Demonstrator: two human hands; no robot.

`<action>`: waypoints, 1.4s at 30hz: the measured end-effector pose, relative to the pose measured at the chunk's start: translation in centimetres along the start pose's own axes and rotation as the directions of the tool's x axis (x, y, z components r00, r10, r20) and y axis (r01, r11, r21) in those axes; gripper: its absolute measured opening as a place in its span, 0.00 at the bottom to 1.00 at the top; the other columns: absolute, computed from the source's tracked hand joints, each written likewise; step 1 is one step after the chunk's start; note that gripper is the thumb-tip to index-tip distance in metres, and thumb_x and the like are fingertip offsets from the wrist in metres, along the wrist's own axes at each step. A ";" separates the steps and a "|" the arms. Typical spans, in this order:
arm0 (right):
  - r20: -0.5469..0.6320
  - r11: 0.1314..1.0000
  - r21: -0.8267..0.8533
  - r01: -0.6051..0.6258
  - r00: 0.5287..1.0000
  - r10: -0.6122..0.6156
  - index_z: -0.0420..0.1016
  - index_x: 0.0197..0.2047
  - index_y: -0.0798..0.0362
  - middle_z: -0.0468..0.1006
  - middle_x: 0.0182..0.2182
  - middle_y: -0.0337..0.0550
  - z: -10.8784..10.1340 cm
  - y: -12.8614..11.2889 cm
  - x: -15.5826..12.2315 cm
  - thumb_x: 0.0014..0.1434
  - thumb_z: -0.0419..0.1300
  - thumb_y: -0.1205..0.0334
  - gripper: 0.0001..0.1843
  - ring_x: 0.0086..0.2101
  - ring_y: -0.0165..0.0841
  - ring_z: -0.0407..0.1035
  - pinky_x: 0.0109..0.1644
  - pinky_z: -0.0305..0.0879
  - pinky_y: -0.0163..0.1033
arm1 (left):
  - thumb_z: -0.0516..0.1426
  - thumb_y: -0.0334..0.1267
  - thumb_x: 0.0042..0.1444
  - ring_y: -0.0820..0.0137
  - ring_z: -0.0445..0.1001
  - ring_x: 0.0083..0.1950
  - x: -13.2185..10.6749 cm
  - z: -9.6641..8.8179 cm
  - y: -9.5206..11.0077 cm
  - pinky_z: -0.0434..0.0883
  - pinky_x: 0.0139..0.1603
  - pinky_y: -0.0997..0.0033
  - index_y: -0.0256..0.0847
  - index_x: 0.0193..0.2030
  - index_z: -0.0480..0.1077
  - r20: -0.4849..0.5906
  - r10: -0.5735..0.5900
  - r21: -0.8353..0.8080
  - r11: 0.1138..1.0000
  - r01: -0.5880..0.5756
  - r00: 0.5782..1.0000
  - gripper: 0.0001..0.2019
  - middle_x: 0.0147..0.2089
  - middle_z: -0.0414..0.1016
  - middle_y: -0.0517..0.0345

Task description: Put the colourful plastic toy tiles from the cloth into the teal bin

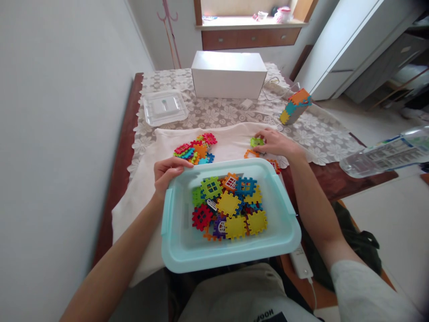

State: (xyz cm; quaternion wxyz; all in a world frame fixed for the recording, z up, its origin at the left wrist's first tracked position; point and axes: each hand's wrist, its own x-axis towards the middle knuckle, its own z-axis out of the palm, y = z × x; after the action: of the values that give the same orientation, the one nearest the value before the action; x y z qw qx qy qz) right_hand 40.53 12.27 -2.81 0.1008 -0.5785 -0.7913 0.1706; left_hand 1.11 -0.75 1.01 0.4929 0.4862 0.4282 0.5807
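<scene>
The left hand (167,172) grips the rim of the bin (177,241) at lower centre; the right hand (273,142) pinches a green tile (256,142) on the cloth (231,138) – many tiles already lie inside the bin, a pile (196,151) and a few loose ones remain outside

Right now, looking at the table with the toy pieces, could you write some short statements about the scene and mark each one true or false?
1. The left hand holds the rim of the pale blue bin. True.
2. The right hand rests inside the bin. False: it is out on the white cloth, at a green piece.
3. The bin holds many colourful interlocking pieces. True.
4. The white box stands at the near edge of the table. False: it stands at the far end.
5. A small pile of pieces lies on the cloth beyond the bin. True.
6. The clear lid covers the bin. False: it lies apart, on the lace tablecloth.
</scene>
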 end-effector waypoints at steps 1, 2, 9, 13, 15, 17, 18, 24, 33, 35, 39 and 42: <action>0.010 1.000 0.026 -0.004 1.000 0.004 0.82 0.59 0.49 0.81 0.57 0.55 -0.3 -0.1 -0.1 0.60 0.72 0.47 0.26 0.55 0.52 0.78 0.65 0.76 0.57 | 0.65 0.39 0.42 0.74 0.65 0.18 0.0 0.0 0.0 0.56 0.18 0.73 0.43 0.26 0.88 0.000 0.000 -0.003 1.000 0.000 1.000 0.09 0.19 0.78 0.55; 0.031 0.999 0.045 -0.010 0.999 0.008 0.81 0.58 0.49 0.81 0.57 0.55 -0.6 -0.1 -0.3 0.59 0.73 0.48 0.28 0.54 0.52 0.78 0.64 0.76 0.57 | 0.65 0.39 0.42 0.74 0.64 0.18 0.0 0.0 0.0 0.56 0.18 0.73 0.42 0.26 0.88 0.001 0.002 -0.007 1.000 -0.002 1.000 0.09 0.19 0.78 0.55; 0.194 0.999 -0.007 0.053 0.980 -0.051 0.78 0.65 0.48 0.77 0.63 0.54 -1.4 -0.7 -0.5 0.58 0.72 0.55 0.32 0.59 0.51 0.75 0.70 0.71 0.56 | 0.65 0.38 0.41 0.75 0.65 0.17 0.0 -0.1 -0.1 0.56 0.18 0.76 0.41 0.27 0.88 0.006 -0.003 -0.013 1.000 0.003 1.000 0.09 0.19 0.78 0.56; 0.102 0.999 0.034 0.042 0.994 -0.045 0.77 0.59 0.49 0.80 0.56 0.51 -1.2 -0.8 -0.5 0.53 0.75 0.56 0.30 0.55 0.49 0.75 0.61 0.73 0.52 | 0.65 0.37 0.41 0.76 0.66 0.18 0.1 -0.1 -0.2 0.56 0.18 0.77 0.40 0.27 0.88 0.002 -0.004 -0.020 1.000 0.004 1.000 0.09 0.20 0.78 0.55; 0.072 0.996 0.091 0.024 0.997 -0.031 0.77 0.54 0.49 0.82 0.50 0.48 -1.1 -1.0 -0.5 0.53 0.75 0.58 0.26 0.49 0.45 0.76 0.53 0.74 0.48 | 0.65 0.37 0.41 0.75 0.66 0.18 0.1 -0.1 -0.2 0.56 0.18 0.77 0.40 0.27 0.88 0.001 -0.005 -0.017 1.000 0.005 1.000 0.09 0.20 0.79 0.54; 0.039 0.987 0.159 0.025 0.999 -0.032 0.78 0.49 0.50 0.81 0.42 0.45 -1.1 -1.3 -0.3 0.55 0.72 0.60 0.18 0.42 0.40 0.74 0.47 0.71 0.45 | 0.65 0.38 0.41 0.75 0.66 0.18 0.1 -0.2 -0.2 0.56 0.18 0.76 0.40 0.27 0.88 0.001 -0.005 -0.014 1.000 0.005 1.000 0.09 0.20 0.79 0.54; -0.004 0.978 0.202 0.041 0.999 -0.041 0.79 0.46 0.51 0.81 0.39 0.43 -1.0 -1.5 -0.2 0.55 0.70 0.61 0.15 0.39 0.39 0.73 0.46 0.70 0.44 | 0.65 0.38 0.41 0.75 0.66 0.18 0.2 -0.2 -0.2 0.56 0.18 0.76 0.41 0.27 0.88 0.003 -0.006 -0.013 1.000 0.006 1.000 0.09 0.20 0.79 0.54; -0.417 0.555 0.749 0.363 0.908 -0.031 0.76 0.46 0.48 0.78 0.42 0.39 -0.7 -4.3 -0.1 0.56 0.77 0.52 0.20 0.37 0.31 0.71 0.41 0.70 0.38 | 0.65 0.39 0.41 0.72 0.69 0.20 0.1 -0.3 -0.2 0.60 0.20 0.75 0.41 0.27 0.88 -0.004 0.002 0.015 1.000 -0.002 1.000 0.09 0.23 0.82 0.53; -0.174 0.424 0.793 0.437 0.830 -0.531 0.82 0.56 0.51 0.84 0.49 0.48 -0.9 -7.8 -2.2 0.70 0.68 0.35 0.28 0.51 0.39 0.79 0.58 0.75 0.46 | 0.67 0.40 0.41 0.72 0.72 0.22 0.1 -0.8 0.0 0.63 0.22 0.76 0.41 0.27 0.88 -0.051 -0.060 0.080 0.995 0.064 0.997 0.08 0.25 0.83 0.53; -0.097 0.737 0.579 0.350 0.926 -0.364 0.83 0.56 0.52 0.83 0.51 0.49 -1.2 -6.7 -1.9 0.75 0.63 0.40 0.24 0.49 0.39 0.78 0.59 0.74 0.47 | 0.68 0.40 0.41 0.72 0.72 0.22 0.1 -0.8 -0.1 0.63 0.22 0.77 0.42 0.27 0.88 -0.065 -0.066 0.088 0.994 0.071 0.996 0.08 0.25 0.83 0.53; 0.095 0.996 0.053 0.068 0.993 -0.073 0.80 0.65 0.51 0.78 0.62 0.55 -1.0 -4.6 -1.6 0.66 0.74 0.51 0.27 0.60 0.49 0.74 0.67 0.71 0.53 | 0.68 0.40 0.45 0.73 0.72 0.25 -0.3 -0.9 0.1 0.63 0.25 0.77 0.43 0.29 0.89 -0.086 -0.091 0.082 0.992 0.098 0.992 0.07 0.27 0.84 0.54; 0.181 0.999 -0.036 0.033 0.983 -0.026 0.79 0.64 0.49 0.79 0.61 0.52 -0.5 -4.3 -1.4 0.64 0.74 0.60 0.26 0.59 0.48 0.75 0.63 0.72 0.48 | 0.68 0.41 0.46 0.72 0.73 0.26 -0.4 -1.0 0.2 0.65 0.26 0.76 0.43 0.30 0.89 -0.078 -0.109 0.084 0.990 0.116 0.991 0.07 0.28 0.84 0.55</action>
State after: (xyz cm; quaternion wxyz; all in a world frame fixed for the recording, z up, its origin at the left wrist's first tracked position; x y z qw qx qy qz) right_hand 37.32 9.83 -0.67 0.0199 -0.5507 -0.8087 0.2056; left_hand 0.06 -1.22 0.98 0.4868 0.4610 0.4982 0.5498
